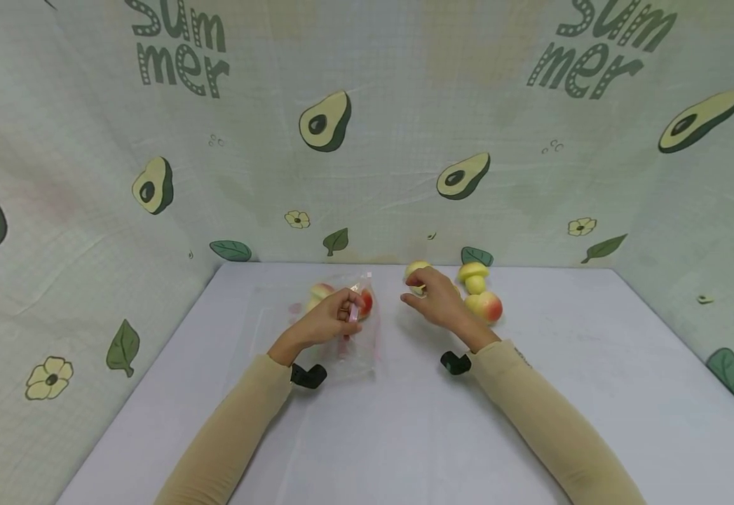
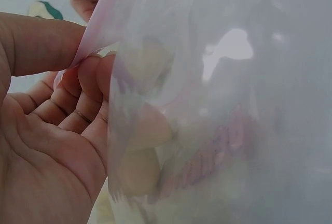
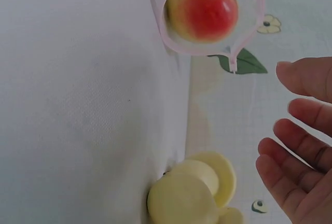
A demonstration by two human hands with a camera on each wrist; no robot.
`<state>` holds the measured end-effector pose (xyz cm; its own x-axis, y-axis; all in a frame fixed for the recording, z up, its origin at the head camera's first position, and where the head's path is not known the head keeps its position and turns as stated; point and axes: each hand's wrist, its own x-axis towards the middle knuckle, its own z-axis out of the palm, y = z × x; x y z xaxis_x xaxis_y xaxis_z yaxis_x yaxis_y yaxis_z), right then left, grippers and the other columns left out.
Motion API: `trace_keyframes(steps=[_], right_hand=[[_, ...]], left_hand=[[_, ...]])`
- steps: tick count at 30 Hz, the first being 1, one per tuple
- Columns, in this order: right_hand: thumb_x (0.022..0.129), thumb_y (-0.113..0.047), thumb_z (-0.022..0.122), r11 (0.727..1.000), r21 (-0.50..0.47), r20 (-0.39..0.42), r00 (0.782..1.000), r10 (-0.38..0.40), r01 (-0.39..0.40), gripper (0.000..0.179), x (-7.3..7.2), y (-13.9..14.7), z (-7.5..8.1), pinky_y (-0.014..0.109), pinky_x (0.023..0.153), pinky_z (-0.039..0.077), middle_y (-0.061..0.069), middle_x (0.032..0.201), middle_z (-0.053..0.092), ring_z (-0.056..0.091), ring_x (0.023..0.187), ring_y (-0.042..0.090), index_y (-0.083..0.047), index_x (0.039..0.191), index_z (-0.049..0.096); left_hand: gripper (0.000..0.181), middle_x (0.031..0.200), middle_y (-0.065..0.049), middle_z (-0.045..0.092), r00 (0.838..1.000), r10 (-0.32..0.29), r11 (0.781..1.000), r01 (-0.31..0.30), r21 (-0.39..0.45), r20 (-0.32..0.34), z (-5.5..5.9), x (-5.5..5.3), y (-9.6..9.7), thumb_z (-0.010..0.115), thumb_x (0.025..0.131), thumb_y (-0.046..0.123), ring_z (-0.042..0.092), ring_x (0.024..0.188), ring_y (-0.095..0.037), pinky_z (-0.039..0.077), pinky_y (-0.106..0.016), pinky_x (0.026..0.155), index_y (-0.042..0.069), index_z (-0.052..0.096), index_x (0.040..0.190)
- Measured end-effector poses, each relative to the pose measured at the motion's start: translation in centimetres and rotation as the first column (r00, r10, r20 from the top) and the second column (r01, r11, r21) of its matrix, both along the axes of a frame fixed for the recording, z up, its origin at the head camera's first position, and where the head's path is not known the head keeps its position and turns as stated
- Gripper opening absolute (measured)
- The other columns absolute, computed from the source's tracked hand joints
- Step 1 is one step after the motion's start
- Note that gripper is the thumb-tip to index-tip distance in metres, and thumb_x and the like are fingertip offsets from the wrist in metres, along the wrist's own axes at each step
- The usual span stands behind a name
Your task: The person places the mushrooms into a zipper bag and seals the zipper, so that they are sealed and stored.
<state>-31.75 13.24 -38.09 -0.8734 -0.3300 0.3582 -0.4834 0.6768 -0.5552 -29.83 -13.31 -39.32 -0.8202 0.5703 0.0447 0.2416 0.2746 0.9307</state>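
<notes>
My left hand [image 1: 327,317] pinches the pink-edged rim of a clear plastic zip bag [image 2: 290,130] between thumb and fingers. The bag's mouth stands open in the right wrist view, with a red and yellow peach-like fruit [image 3: 202,9] inside. More pale, rounded pieces show dimly through the plastic in the left wrist view. To the right, my right hand [image 1: 437,300] holds nothing, its fingers spread and slightly bent. It is nearest to several yellow pieces; one, a mushroom-shaped piece [image 1: 474,273], stands behind a yellow and red fruit [image 1: 485,307].
The bag lies toward the back of a white-covered table [image 1: 404,435]. A patterned cloth [image 1: 392,126] with avocados hangs behind and at both sides. A black wrist camera [image 1: 308,376] sits by the left sleeve, another black camera [image 1: 455,362] by the right.
</notes>
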Motion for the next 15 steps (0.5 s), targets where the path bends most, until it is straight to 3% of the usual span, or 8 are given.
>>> trace_keyframes(steps=[8, 15], right_hand=[[0.085, -0.026, 0.072, 0.999, 0.022, 0.006, 1.0, -0.025, 0.025, 0.038, 0.0, 0.7, 0.0, 0.044, 0.095, 0.044, 0.01, 0.112, 0.057, 0.053, 0.107, 0.031, -0.001, 0.112, 0.062], [0.084, -0.033, 0.073, 0.994, 0.085, 0.039, 0.997, -0.073, 0.069, 0.045, -0.4, 1.1, 0.0, 0.045, 0.1, 0.04, 0.011, 0.121, 0.052, 0.049, 0.113, 0.029, -0.004, 0.116, 0.059]], left_hand=[[0.042, 0.082, -0.009, 0.045, 1.0, -0.009, 1.0, 0.009, 0.013, -0.001, 0.3, 0.4, -0.1, 0.065, 0.084, -0.007, 0.05, 0.064, -0.017, 0.051, -0.035, 0.061, -0.01, 0.041, 0.118], [0.042, 0.082, -0.009, 0.046, 1.0, -0.014, 1.0, 0.014, 0.024, -0.005, 0.0, 0.2, -0.1, 0.065, 0.085, -0.006, 0.05, 0.065, -0.027, 0.052, -0.037, 0.061, -0.01, 0.04, 0.118]])
